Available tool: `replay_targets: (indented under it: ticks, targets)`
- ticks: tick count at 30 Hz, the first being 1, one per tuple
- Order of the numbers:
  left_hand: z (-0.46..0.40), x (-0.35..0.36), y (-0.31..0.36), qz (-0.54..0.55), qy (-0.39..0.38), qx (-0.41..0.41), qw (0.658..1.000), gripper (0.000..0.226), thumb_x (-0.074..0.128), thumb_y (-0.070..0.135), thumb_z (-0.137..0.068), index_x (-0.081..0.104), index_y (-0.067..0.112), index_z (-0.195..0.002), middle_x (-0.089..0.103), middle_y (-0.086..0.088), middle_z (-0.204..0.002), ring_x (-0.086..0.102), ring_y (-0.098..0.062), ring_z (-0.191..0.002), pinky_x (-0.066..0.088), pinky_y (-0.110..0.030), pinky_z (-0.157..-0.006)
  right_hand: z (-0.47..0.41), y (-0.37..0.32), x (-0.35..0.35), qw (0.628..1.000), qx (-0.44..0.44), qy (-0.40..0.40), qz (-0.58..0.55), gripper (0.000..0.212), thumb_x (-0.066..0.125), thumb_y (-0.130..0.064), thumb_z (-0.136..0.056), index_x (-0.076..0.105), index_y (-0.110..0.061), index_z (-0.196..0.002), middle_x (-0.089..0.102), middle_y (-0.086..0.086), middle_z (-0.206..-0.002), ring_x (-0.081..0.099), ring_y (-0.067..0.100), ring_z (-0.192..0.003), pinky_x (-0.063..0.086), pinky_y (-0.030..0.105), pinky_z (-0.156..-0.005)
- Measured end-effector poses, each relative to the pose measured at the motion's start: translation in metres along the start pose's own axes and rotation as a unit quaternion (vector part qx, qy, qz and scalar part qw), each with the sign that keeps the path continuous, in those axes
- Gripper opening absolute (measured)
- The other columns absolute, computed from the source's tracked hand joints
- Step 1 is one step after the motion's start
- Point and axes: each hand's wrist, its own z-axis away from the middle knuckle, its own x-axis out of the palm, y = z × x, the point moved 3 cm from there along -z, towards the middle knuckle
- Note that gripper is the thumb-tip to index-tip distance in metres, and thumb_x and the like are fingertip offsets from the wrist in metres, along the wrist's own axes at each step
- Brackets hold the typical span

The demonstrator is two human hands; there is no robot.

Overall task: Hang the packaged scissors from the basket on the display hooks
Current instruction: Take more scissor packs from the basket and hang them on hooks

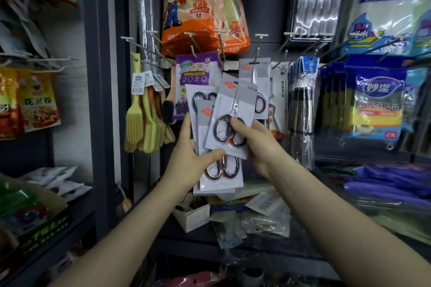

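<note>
My left hand (189, 158) grips a fanned stack of packaged scissors (220, 176), grey-and-white cards with black-handled scissors. My right hand (254, 144) pinches the front scissors package (233, 114) by its lower right part, thumb on the handle loops, and holds it tilted just in front of the stack. One scissors package (254, 72) hangs on a display hook (257, 50) directly behind and above. The basket is not in view.
Purple sachet packs (194, 77) hang left of the scissors hook, yellow brushes (140, 119) further left. Orange glove packs (200, 7) hang above. Sponge packs (377, 105) hang at right. Several hooks jut forward. A low shelf holds a small white box (193, 215) and loose packets.
</note>
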Motion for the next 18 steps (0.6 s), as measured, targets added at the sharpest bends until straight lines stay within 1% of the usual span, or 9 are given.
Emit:
replay_targets:
  ticks: [2,3,4,5,7,9,13,16,18]
  targets:
    - [-0.001,0.001,0.000,0.005,-0.005,-0.004,1.000,0.085,0.072,0.001,-0.073,0.030,0.037,-0.137,0.062,0.002,-0.127,0.065,-0.007,-0.105,0.055,-0.021,-0.083,-0.009,-0.012,-0.010,0.999,-0.018,0.035,0.003,0.019,0.058,-0.010,-0.089,0.062,-0.009,-0.107,0.075,-0.001,-0.075,0.070,0.011,-0.066,0.058,0.024,-0.060]
    - [-0.002,0.000,0.000,0.003,-0.003,-0.008,1.000,0.086,0.073,0.002,-0.073,0.029,0.039,-0.137,0.062,0.005,-0.126,0.065,-0.003,-0.103,0.054,-0.018,-0.081,-0.014,-0.019,-0.018,0.998,-0.029,0.060,0.006,0.019,0.059,-0.010,-0.088,0.061,-0.009,-0.108,0.074,-0.003,-0.070,0.069,0.009,-0.062,0.056,0.021,-0.056]
    - [-0.003,-0.001,0.001,-0.003,0.004,-0.013,1.000,0.087,0.073,0.004,-0.073,0.028,0.041,-0.137,0.060,0.008,-0.127,0.064,-0.001,-0.104,0.054,-0.019,-0.083,-0.020,-0.026,-0.025,0.996,-0.041,0.078,0.012,0.021,0.060,-0.009,-0.088,0.059,-0.009,-0.109,0.074,-0.005,-0.068,0.069,0.008,-0.060,0.054,0.021,-0.055]
    - [-0.006,-0.003,0.002,-0.010,0.017,-0.015,1.000,0.087,0.075,0.008,-0.072,0.027,0.042,-0.137,0.058,0.009,-0.130,0.062,-0.001,-0.108,0.053,-0.025,-0.090,-0.025,-0.034,-0.032,0.995,-0.054,0.086,0.018,0.019,0.060,-0.008,-0.088,0.059,-0.010,-0.107,0.074,-0.006,-0.066,0.069,0.008,-0.060,0.054,0.021,-0.056]
    - [-0.014,-0.008,0.004,-0.030,0.041,-0.014,0.999,0.090,0.076,0.018,-0.070,0.023,0.042,-0.139,0.053,0.006,-0.136,0.057,-0.010,-0.117,0.047,-0.042,-0.101,-0.033,-0.049,-0.039,0.993,-0.079,0.084,0.031,0.014,0.059,-0.006,-0.087,0.059,-0.012,-0.099,0.074,-0.005,-0.065,0.068,0.010,-0.061,0.056,0.026,-0.063]
    - [-0.022,-0.009,0.010,-0.057,0.053,-0.006,0.997,0.091,0.074,0.027,-0.068,0.019,0.045,-0.139,0.050,0.006,-0.140,0.053,-0.016,-0.123,0.043,-0.048,-0.103,-0.040,-0.061,-0.040,0.989,-0.099,0.086,0.069,0.017,0.060,-0.005,-0.086,0.059,-0.014,-0.100,0.072,-0.001,-0.076,0.066,0.015,-0.069,0.054,0.028,-0.067]
    - [-0.034,-0.004,0.019,-0.084,0.069,0.016,0.994,0.092,0.070,0.038,-0.065,0.017,0.046,-0.140,0.042,0.006,-0.147,0.044,-0.018,-0.131,0.039,-0.050,-0.107,-0.056,-0.079,-0.034,0.981,-0.129,0.105,0.098,0.019,0.062,-0.011,-0.086,0.060,-0.013,-0.105,0.071,0.006,-0.094,0.067,0.017,-0.077,0.055,0.029,-0.067]
    - [-0.038,-0.002,0.023,-0.086,0.078,0.022,0.993,0.091,0.070,0.038,-0.066,0.018,0.043,-0.140,0.044,0.006,-0.145,0.046,-0.017,-0.130,0.039,-0.049,-0.106,-0.064,-0.081,-0.033,0.981,-0.129,0.107,0.101,0.001,0.060,-0.019,-0.089,0.061,-0.019,-0.088,0.070,0.002,-0.087,0.066,0.014,-0.073,0.056,0.030,-0.069]
    - [-0.038,0.001,0.024,-0.089,0.077,0.029,0.993,0.090,0.071,0.035,-0.067,0.019,0.040,-0.141,0.045,0.007,-0.144,0.047,-0.015,-0.129,0.040,-0.047,-0.107,-0.066,-0.079,-0.033,0.980,-0.123,0.105,0.115,0.005,0.059,-0.022,-0.090,0.058,-0.022,-0.085,0.069,0.000,-0.086,0.067,0.015,-0.076,0.057,0.032,-0.072]
